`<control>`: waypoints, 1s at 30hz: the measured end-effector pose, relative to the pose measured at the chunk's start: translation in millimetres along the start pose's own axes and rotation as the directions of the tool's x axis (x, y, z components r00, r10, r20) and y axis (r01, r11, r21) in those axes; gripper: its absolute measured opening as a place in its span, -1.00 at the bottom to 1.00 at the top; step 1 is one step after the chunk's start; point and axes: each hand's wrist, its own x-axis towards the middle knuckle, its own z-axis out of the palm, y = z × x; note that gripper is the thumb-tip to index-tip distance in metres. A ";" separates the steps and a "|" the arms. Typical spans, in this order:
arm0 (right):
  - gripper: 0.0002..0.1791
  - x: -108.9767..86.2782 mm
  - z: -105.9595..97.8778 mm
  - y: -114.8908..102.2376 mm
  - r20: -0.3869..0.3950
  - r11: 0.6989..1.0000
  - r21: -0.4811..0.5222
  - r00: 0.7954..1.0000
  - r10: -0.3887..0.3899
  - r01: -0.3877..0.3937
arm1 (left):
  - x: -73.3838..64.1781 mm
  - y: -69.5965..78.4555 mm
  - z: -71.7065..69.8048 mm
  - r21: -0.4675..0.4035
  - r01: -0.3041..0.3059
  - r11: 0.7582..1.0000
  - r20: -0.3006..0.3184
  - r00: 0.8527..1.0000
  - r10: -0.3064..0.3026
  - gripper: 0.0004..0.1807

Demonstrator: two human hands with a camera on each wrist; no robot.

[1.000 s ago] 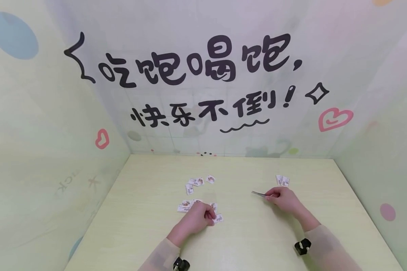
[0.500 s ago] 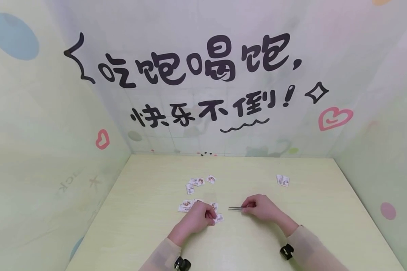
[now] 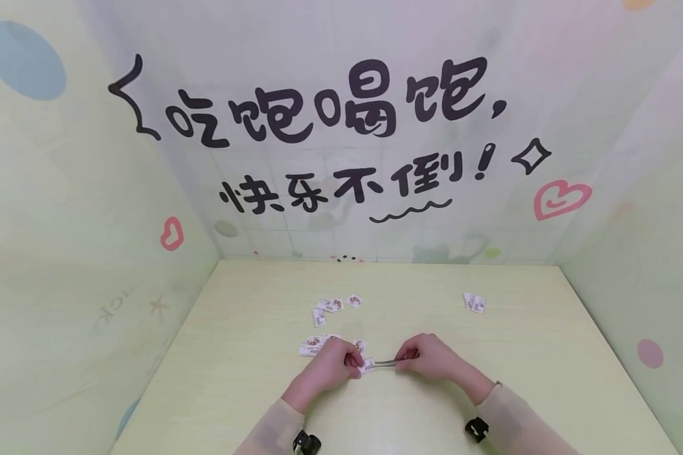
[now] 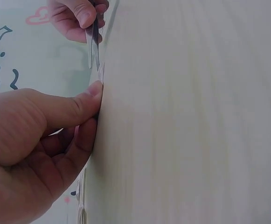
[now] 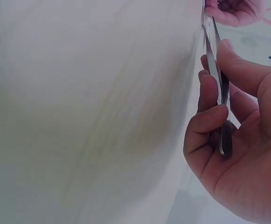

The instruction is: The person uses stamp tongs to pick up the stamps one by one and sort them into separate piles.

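My left hand (image 3: pixel 327 368) pinches the near edge of a small white printed card (image 3: pixel 367 366) low over the tabletop. Thumb and fingers are curled at its left side; in the left wrist view only a thin edge of the card shows beyond the thumb. From the right, my right hand (image 3: pixel 431 358) holds metal tweezers (image 5: pixel 223 93) between thumb and fingers. The tweezers point left, their tips right at the card's right edge and slightly apart. Other cards (image 3: pixel 311 345) lie beyond and partly behind the left hand.
Farther back, several similar cards (image 3: pixel 330 305) lie in a loose group. Two overlapping cards (image 3: pixel 475 303) sit at the back right. The pale wooden table (image 3: pixel 523 354) meets a printed wall (image 3: pixel 307 240) at the back, with side walls left and right.
My right hand has moved left and nearer, away from the back-right cards, bringing the tweezers to the card at my left hand. The left hand has stayed in place.
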 end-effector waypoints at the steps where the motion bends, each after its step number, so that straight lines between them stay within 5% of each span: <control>1: -0.93 0.0 0.9 0.2 -0.001 1.000 0.005 1.000 -0.001 0.001 | -0.1 0.0 0.1 0.001 0.000 1.000 0.001 1.000 0.000 -0.78; 21: -0.95 -15.6 6.0 -11.2 -0.084 0.979 0.099 0.979 0.184 -0.176 | 3.0 4.7 -0.2 -0.013 -0.026 1.000 -0.010 1.000 0.026 -0.86; 30: -0.95 -29.3 -12.2 0.2 -0.228 0.924 0.218 0.904 0.362 -0.315 | 23.8 33.2 23.2 -0.021 -0.006 1.000 -0.165 0.986 0.003 -0.96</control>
